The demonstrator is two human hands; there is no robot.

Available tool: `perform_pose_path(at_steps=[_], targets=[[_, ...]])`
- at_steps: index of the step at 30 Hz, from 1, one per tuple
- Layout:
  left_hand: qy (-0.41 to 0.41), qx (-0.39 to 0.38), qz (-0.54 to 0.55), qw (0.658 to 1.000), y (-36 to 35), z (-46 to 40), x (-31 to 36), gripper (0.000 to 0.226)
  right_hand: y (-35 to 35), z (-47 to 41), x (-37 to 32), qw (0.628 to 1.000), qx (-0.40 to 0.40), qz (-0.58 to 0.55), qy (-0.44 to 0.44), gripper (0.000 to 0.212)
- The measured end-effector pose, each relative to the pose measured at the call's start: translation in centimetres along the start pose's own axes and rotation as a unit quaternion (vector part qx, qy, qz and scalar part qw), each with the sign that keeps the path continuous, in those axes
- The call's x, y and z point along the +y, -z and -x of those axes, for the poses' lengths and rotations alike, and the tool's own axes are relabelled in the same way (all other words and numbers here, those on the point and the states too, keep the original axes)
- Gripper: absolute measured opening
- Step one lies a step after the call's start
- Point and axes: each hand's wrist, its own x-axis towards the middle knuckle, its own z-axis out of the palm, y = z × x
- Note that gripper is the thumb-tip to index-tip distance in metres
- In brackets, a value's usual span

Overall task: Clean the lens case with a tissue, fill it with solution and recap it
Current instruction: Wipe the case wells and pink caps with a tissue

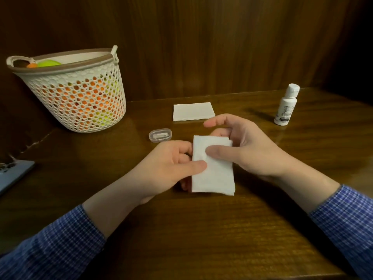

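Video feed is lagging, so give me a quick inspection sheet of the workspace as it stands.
Surface: dark glossy wooden table.
Job's things: folded tissue held in both hands; spare tissue flat behind; clear lens case closed, untouched; solution bottle upright, capped, at right.
Clutter: mesh basket of orange and green items; grey device at left edge.
Grippers: left hand and right hand pinch the tissue.
Cables: nothing seen.
Surroundings: wood-panelled wall.

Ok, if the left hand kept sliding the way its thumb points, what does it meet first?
The left hand already grips the folded tissue, and its thumb points right. Going on, it would probably meet the right hand, whose thumb rests on the same tissue. Depth between them is unclear.
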Motion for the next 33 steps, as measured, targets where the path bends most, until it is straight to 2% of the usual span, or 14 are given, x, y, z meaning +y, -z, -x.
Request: perform_pose_path(at_steps=[2, 6, 8, 10, 14, 16, 19, 21, 23, 25, 27, 28, 31, 33], targets=[[0.012, 0.059, 0.044, 0.997, -0.1, -0.2, -0.2, 0.019, -0.1, -0.1, 0.0, 0.997, 0.019, -0.064, -0.023, 0.036], [-0.018, 0.109, 0.13, 0.985, 0.0, -0.3, -0.2, 0.039, 0.1, 0.0, 0.0, 0.993, -0.047, -0.085, -0.062, 0.028], [-0.036, 0.098, 0.162, 0.981, 0.1, -0.2, -0.4, 0.053, 0.3, -0.1, 0.1, 0.988, -0.052, -0.138, -0.055, 0.025], [-0.058, 0.073, 0.221, 0.971, 0.1, -0.2, -0.4, 0.057, 0.5, -0.1, 0.1, 0.976, -0.069, -0.199, -0.049, 0.026], [-0.098, 0.003, 0.302, 0.948, 0.6, -0.1, -0.2, 0.021, 0.3, -0.2, 0.1, 0.955, -0.09, -0.279, -0.048, 0.018], [-0.094, -0.023, 0.313, 0.945, 0.7, 0.1, -0.1, 0.027, 0.2, -0.2, 0.1, 0.952, -0.086, -0.292, -0.038, 0.017], [-0.074, 0.004, 0.284, 0.956, 0.8, 0.1, -0.1, 0.024, 0.4, -0.1, -0.1, 0.976, -0.051, -0.21, -0.014, 0.027], [-0.094, 0.051, 0.189, 0.976, 0.6, 0.0, -0.3, 0.014, 0.3, 0.0, 0.2, 0.996, -0.009, -0.092, 0.019, 0.028], [-0.145, 0.092, 0.067, 0.983, 0.4, 0.0, -0.7, 0.021, 0.1, 0.0, 0.6, 0.998, 0.031, 0.017, 0.052, 0.022], [-0.166, 0.104, 0.008, 0.981, 0.2, 0.2, -0.9, 0.032, -0.1, 0.1, 0.9, 0.998, 0.023, 0.038, 0.032, 0.028], [-0.168, 0.101, -0.015, 0.98, 0.2, 0.3, -1.0, 0.035, -0.3, 0.2, 0.9, 1.0, -0.017, -0.014, -0.014, 0.038], [-0.168, 0.1, -0.013, 0.981, 0.2, 0.3, -1.0, 0.036, -0.3, 0.2, 0.8, 0.999, -0.021, -0.029, -0.017, 0.034], [-0.169, 0.138, 0.006, 0.976, 0.7, -0.1, -1.0, 0.046, 0.5, -0.1, 0.6, 0.996, 0.074, 0.04, 0.029, 0.012], [-0.156, 0.166, -0.086, 0.97, 1.1, -0.3, -1.4, 0.046, 1.3, -0.1, 0.3, 0.981, 0.127, 0.13, 0.07, 0.017]])
